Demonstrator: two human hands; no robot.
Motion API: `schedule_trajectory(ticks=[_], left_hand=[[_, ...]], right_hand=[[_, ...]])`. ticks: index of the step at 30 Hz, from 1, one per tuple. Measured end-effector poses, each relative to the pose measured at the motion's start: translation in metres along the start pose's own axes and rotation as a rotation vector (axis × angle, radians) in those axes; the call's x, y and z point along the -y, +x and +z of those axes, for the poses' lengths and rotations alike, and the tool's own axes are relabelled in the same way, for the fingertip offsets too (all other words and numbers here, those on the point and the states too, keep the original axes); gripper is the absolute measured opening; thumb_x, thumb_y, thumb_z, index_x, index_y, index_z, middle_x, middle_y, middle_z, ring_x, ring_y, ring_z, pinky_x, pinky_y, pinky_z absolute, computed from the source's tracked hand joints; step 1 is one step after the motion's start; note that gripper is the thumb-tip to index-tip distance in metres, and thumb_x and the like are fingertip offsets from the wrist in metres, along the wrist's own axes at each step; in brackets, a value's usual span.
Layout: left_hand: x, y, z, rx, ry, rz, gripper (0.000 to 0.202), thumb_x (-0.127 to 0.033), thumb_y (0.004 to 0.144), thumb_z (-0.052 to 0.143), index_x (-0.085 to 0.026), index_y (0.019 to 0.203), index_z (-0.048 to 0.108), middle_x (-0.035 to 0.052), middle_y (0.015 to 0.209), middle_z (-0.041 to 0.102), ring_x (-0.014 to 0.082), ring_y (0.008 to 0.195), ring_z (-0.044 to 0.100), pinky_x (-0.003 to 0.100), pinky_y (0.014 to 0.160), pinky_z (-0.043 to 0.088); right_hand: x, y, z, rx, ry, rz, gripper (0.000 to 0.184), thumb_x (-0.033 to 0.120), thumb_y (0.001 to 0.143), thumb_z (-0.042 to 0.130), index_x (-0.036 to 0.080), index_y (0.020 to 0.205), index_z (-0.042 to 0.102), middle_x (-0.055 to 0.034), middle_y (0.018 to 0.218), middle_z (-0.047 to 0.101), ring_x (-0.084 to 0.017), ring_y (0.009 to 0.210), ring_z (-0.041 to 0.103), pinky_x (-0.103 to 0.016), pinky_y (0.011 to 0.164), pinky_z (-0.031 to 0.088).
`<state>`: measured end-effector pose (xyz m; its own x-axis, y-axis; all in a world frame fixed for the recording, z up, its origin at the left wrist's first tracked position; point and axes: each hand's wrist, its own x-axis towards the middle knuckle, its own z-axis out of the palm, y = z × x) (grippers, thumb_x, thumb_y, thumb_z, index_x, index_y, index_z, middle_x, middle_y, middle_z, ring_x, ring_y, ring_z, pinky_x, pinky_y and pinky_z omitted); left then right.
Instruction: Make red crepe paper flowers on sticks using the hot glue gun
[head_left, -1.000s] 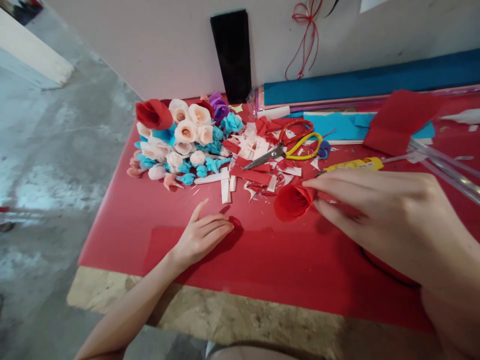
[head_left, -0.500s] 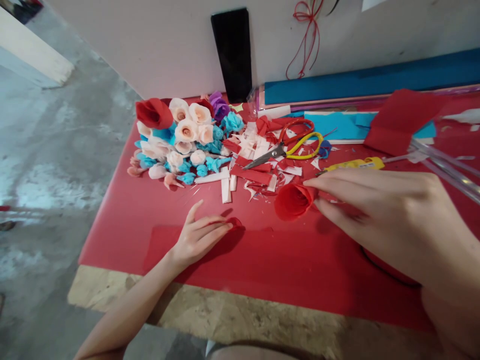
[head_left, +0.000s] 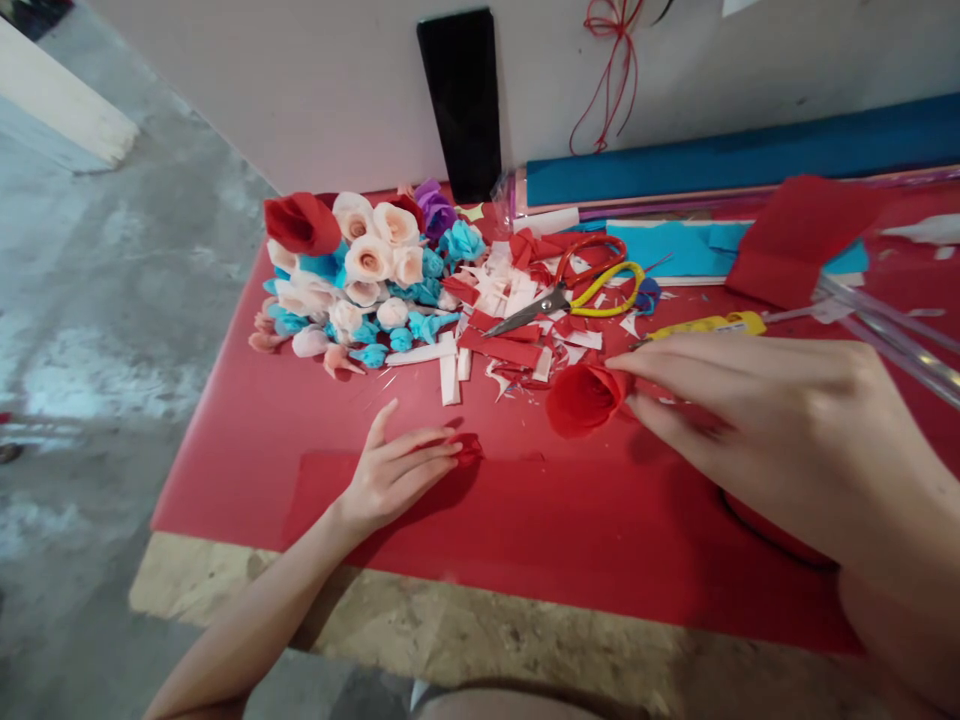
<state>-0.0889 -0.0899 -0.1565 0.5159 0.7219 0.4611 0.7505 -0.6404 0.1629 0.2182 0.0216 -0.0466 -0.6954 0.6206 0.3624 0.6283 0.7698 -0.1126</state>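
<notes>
My right hand (head_left: 757, 430) is closed, pinching the base of a red paper rose (head_left: 585, 402) whose cupped mouth faces left. Lower and to the left, my left hand (head_left: 397, 468) holds a small red paper petal (head_left: 470, 450) at its fingertips, one finger lifted away from the others. Beneath the left hand lies a red paper strip (head_left: 322, 490), flat on the red tabletop. Just beyond the rose are paper scraps (head_left: 517, 350) and scissors (head_left: 559, 300) with one red and one yellow handle, blades open.
Finished paper flowers (head_left: 367, 260) in white, blue, red and purple crowd the back left. A black phone (head_left: 463, 110) leans on the wall. Behind the right hand are a yellow cutter (head_left: 705, 328), folded red paper (head_left: 802, 240), blue sheets (head_left: 667, 250) and clear plastic tubes (head_left: 900, 340).
The petal at my left fingertips has shifted shape and looks more crumpled. My right hand keeps the rose in nearly the same place. The view has moved slightly.
</notes>
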Motion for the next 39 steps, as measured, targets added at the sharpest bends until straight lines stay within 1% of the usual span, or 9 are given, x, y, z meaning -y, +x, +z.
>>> schedule_trajectory(ticks=[3, 7, 11, 17, 21, 24, 32, 36, 39], left_hand=[[0.001, -0.004, 0.000, 0.030, 0.013, -0.005, 0.026, -0.004, 0.090, 0.046, -0.023, 0.100, 0.062, -0.0034, 0.097, 0.074, 0.0120, 0.103, 0.065, 0.049, 0.120, 0.005], [0.001, -0.002, -0.002, 0.044, 0.032, 0.003, 0.026, -0.006, 0.090, 0.048, -0.025, 0.101, 0.062, -0.0043, 0.098, 0.073, 0.0124, 0.105, 0.064, 0.052, 0.118, 0.004], [-0.001, 0.003, -0.003, 0.021, 0.041, 0.000, 0.023, -0.007, 0.087, 0.054, -0.024, 0.099, 0.063, -0.0021, 0.097, 0.074, 0.0143, 0.105, 0.063, 0.052, 0.118, 0.008], [-0.001, 0.007, 0.000, 0.059, 0.023, -0.051, 0.029, -0.010, 0.085, 0.057, -0.021, 0.111, 0.060, 0.0038, 0.100, 0.072, 0.0167, 0.103, 0.063, 0.051, 0.116, 0.015], [-0.001, 0.012, 0.000, 0.160, -0.028, -0.038, 0.023, -0.009, 0.085, 0.054, -0.018, 0.105, 0.062, 0.0032, 0.098, 0.072, 0.0142, 0.099, 0.063, 0.046, 0.117, 0.017], [-0.001, 0.016, 0.000, 0.221, -0.047, -0.039, 0.022, -0.008, 0.086, 0.051, -0.017, 0.102, 0.062, 0.0027, 0.098, 0.071, 0.0139, 0.099, 0.062, 0.046, 0.116, 0.018], [-0.001, 0.012, 0.002, 0.176, 0.015, -0.064, 0.032, -0.008, 0.082, 0.056, -0.022, 0.111, 0.060, 0.0066, 0.112, 0.065, 0.0201, 0.113, 0.052, 0.050, 0.113, 0.023], [-0.002, 0.014, 0.001, 0.198, 0.006, -0.059, 0.024, -0.008, 0.083, 0.055, -0.021, 0.100, 0.064, 0.0049, 0.103, 0.067, 0.0184, 0.105, 0.056, 0.052, 0.114, 0.019], [-0.003, 0.017, 0.000, 0.245, -0.017, -0.066, 0.022, -0.009, 0.085, 0.051, -0.020, 0.100, 0.063, 0.0035, 0.099, 0.069, 0.0175, 0.101, 0.057, 0.054, 0.114, 0.017]], right_hand=[[0.000, 0.001, 0.001, -0.010, 0.003, -0.005, 0.016, 0.017, 0.087, 0.046, 0.016, 0.085, 0.062, -0.0011, 0.081, 0.067, -0.017, 0.064, 0.061, -0.028, 0.046, 0.031], [0.000, 0.001, 0.002, -0.005, 0.000, -0.011, 0.017, 0.018, 0.088, 0.046, 0.016, 0.083, 0.062, -0.0012, 0.078, 0.066, -0.017, 0.064, 0.061, -0.029, 0.047, 0.031], [0.000, 0.001, 0.003, -0.001, 0.000, 0.009, 0.017, 0.018, 0.087, 0.045, 0.018, 0.081, 0.061, -0.0005, 0.077, 0.066, -0.017, 0.061, 0.060, -0.029, 0.046, 0.029], [0.000, 0.000, 0.003, -0.002, -0.006, 0.000, 0.018, 0.018, 0.087, 0.044, 0.018, 0.078, 0.059, -0.0010, 0.074, 0.065, -0.018, 0.061, 0.060, -0.030, 0.046, 0.030], [0.000, 0.002, 0.003, -0.008, -0.013, -0.014, 0.017, 0.018, 0.087, 0.044, 0.018, 0.079, 0.059, -0.0010, 0.073, 0.065, -0.018, 0.061, 0.060, -0.030, 0.046, 0.032], [0.000, 0.002, 0.003, -0.012, -0.020, -0.013, 0.016, 0.017, 0.087, 0.045, 0.017, 0.081, 0.060, -0.0008, 0.075, 0.065, -0.018, 0.061, 0.061, -0.030, 0.045, 0.031], [0.001, 0.002, 0.004, -0.031, 0.002, -0.007, 0.020, 0.018, 0.087, 0.042, 0.018, 0.078, 0.060, -0.0009, 0.073, 0.065, -0.017, 0.059, 0.059, -0.029, 0.046, 0.029], [0.001, 0.003, 0.001, -0.009, -0.001, -0.006, 0.017, 0.017, 0.086, 0.047, 0.016, 0.080, 0.062, -0.0022, 0.075, 0.066, -0.017, 0.060, 0.059, -0.029, 0.047, 0.030], [0.000, 0.002, 0.001, -0.001, 0.002, -0.007, 0.015, 0.017, 0.085, 0.049, 0.015, 0.083, 0.064, -0.0029, 0.079, 0.067, -0.017, 0.059, 0.059, -0.029, 0.046, 0.030]])
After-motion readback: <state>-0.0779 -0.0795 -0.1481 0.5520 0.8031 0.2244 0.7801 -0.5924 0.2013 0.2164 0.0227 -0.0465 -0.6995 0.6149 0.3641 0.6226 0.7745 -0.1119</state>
